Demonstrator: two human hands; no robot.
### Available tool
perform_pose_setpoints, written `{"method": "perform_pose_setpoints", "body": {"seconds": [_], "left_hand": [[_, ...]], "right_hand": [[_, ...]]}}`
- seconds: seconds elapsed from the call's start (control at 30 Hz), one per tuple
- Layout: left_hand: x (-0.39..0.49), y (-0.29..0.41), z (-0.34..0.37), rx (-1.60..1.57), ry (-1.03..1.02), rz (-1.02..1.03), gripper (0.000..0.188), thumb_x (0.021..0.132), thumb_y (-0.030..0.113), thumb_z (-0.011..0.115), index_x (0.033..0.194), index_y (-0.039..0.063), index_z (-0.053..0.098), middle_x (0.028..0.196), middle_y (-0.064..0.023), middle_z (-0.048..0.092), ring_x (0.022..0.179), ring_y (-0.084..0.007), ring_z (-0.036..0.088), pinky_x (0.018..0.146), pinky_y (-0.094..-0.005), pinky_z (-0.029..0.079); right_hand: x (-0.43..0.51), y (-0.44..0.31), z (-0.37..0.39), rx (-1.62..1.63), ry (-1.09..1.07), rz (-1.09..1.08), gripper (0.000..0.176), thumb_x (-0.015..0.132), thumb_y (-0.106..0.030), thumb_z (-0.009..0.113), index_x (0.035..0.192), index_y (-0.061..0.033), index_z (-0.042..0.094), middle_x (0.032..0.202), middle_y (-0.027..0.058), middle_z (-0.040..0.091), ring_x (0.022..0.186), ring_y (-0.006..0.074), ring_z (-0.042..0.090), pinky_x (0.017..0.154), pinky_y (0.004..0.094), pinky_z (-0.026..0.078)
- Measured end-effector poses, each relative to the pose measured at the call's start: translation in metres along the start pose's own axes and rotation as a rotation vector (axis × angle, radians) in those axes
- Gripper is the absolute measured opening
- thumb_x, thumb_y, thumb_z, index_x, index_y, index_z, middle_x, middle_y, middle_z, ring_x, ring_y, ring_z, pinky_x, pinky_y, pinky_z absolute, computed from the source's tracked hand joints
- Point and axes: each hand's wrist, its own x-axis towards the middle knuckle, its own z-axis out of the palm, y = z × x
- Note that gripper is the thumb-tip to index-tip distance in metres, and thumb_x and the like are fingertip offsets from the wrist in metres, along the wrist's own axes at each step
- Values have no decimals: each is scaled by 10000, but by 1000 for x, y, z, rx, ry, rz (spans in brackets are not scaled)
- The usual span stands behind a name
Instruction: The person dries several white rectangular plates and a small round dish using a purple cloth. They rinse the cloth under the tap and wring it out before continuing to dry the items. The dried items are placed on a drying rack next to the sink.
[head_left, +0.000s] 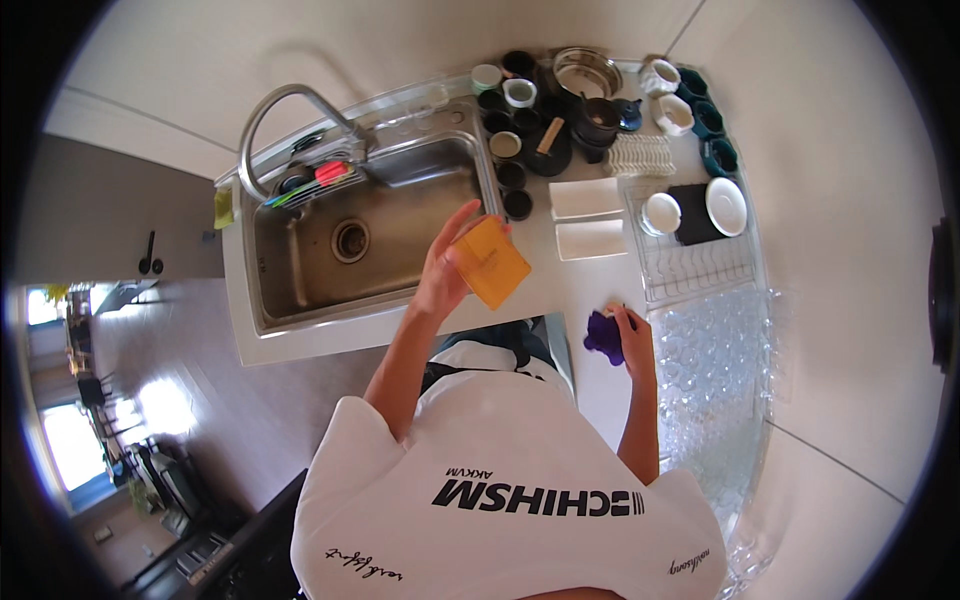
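Note:
My left hand holds a square orange-yellow dish, tilted, over the near right edge of the stainless steel sink. Small writing shows on the dish. Over the counter to the right, my right hand grips a bunched purple cloth. Beyond my hands, two white rectangular dishes lie on the white counter. To their right a wire dish rack bears a white cup, a black square piece and a white oval dish.
A curved faucet arches over the sink's left part, near a wire caddy with a red sponge. Black cups, a dark teapot, a steel bowl and green pots crowd the counter's back. Many clear glasses stand at right.

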Motion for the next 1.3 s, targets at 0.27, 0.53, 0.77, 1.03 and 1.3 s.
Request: {"method": "perform_pose_setpoints", "body": {"seconds": [0.27,0.53,0.77,1.03,1.3], "left_hand": [[-10,13,-1,-653,142,-7,707,948,619,460,1427,100,423,1444,-177,441,1308,-308,467,1056,-502,411],[-43,50,-38,-516,117,-38,715,961,661,365,1415,116,457,1482,-131,433,1358,-262,423,1129,-464,333],[-79,78,-76,-396,311,-215,639,965,607,448,1457,200,417,1490,-10,434,1380,-203,392,1137,-420,312],[-83,86,-122,-404,388,-336,527,993,462,523,1403,139,452,1381,-26,512,1241,-190,508,1065,-358,393],[-98,98,-122,-231,438,-226,479,1034,404,462,1407,105,458,1342,-52,545,1235,-200,526,1049,-369,423]], "right_hand": [[-41,-138,138,149,-188,-565,372,1068,-239,410,1250,18,608,1256,98,638,1149,151,568,1018,263,404],[-69,-163,302,-520,-159,-1170,358,1003,-236,501,1298,-45,575,1415,150,510,1354,349,422,1147,492,256],[-23,-129,364,-799,-10,-944,472,1023,-304,396,1428,-66,443,1505,184,388,1405,421,307,1165,561,166],[-43,-76,406,-595,-64,-818,491,1038,-247,349,1459,5,364,1539,223,317,1426,454,246,1164,526,208],[-15,-110,377,-285,-240,-349,470,1045,-284,375,1429,-22,440,1363,182,558,1259,294,538,1083,417,381]]}}
